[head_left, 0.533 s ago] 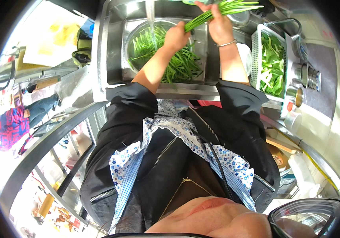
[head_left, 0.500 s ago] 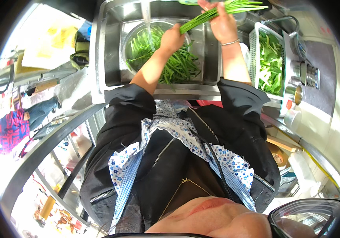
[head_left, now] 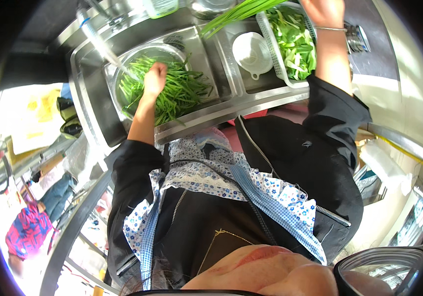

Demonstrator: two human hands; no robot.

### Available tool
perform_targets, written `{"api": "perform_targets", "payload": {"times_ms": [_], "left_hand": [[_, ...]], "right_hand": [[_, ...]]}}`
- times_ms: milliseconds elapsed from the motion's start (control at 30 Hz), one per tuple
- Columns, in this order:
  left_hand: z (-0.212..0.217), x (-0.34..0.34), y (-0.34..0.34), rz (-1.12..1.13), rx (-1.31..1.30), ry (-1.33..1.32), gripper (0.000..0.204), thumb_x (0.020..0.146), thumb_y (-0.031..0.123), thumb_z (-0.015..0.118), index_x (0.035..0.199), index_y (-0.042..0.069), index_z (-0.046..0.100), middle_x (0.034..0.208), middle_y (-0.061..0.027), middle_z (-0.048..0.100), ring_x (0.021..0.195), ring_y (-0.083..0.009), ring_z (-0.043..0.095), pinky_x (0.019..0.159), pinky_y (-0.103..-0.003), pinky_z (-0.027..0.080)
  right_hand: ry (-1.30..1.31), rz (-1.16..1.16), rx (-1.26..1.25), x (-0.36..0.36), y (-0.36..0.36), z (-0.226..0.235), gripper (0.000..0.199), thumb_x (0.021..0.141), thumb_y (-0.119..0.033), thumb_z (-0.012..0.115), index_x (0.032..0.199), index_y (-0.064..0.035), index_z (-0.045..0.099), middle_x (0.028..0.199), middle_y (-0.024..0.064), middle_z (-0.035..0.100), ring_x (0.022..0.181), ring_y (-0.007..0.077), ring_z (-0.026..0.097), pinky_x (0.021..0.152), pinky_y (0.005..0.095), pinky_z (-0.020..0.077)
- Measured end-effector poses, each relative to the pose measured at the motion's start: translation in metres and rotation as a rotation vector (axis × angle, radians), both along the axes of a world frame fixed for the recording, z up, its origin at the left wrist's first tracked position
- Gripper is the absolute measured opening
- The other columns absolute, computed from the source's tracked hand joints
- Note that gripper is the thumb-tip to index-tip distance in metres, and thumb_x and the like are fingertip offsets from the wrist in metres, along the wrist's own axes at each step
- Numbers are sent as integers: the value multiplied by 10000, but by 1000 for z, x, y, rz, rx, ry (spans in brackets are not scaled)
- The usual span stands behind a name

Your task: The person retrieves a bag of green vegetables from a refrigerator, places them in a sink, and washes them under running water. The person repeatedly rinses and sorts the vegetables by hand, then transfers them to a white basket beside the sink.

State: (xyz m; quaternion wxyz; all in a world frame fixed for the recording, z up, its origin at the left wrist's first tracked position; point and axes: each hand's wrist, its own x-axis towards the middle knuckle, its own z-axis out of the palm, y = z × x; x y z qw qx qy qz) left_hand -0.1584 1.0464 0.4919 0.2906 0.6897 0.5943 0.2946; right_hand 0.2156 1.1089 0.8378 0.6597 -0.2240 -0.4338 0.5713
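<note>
My left hand (head_left: 156,79) is closed in a fist over cut chives (head_left: 177,93) heaped in a round metal bowl (head_left: 118,93). Its fingers hide what they hold, if anything. The heap spills over the bowl's right side into the sink (head_left: 206,54). At the upper edge, my right hand (head_left: 324,12) is partly cut off by the frame. A bundle of long uncut chives (head_left: 241,16) runs from it toward the left, above the sink divider. A tap hose (head_left: 98,42) points down into the bowl.
A white strainer (head_left: 252,52) lies in the smaller basin. Beside it stands a pale basket (head_left: 275,47) of leafy greens (head_left: 293,42). A metal bowl (head_left: 211,7) and a green container (head_left: 160,7) are at the back. Another person (head_left: 29,227) is at far left.
My left hand has left the bundle's end and come down onto the heap in the bowl. My right hand has moved right with the chives. The view has shifted and turned.
</note>
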Motion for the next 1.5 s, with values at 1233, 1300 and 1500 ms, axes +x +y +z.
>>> {"api": "perform_targets", "payload": {"times_ms": [1233,1300,1500], "left_hand": [[-28,-125,-98,619,-787,-1267,396,971,438,349,1144,168,581,984,23,618,736,-116,558,656,-281,453],[-30,-133,-104,661,-763,-1173,400,967,432,362,1156,154,579,938,40,582,705,-83,510,642,-268,431],[-27,-143,-126,596,-700,-1165,326,935,338,423,1098,111,590,933,-2,594,699,-101,511,566,-266,418]], "right_hand": [[-1316,782,-71,-238,-99,-331,437,934,-225,540,1269,49,477,1156,186,595,1057,263,584,865,333,474],[-1751,472,110,-312,-90,-368,514,936,-296,522,1308,48,440,1290,237,500,1172,353,502,938,416,431],[-1660,532,-371,-365,-68,-461,550,900,-326,570,1303,29,452,1281,220,514,1174,355,495,975,413,389]]}}
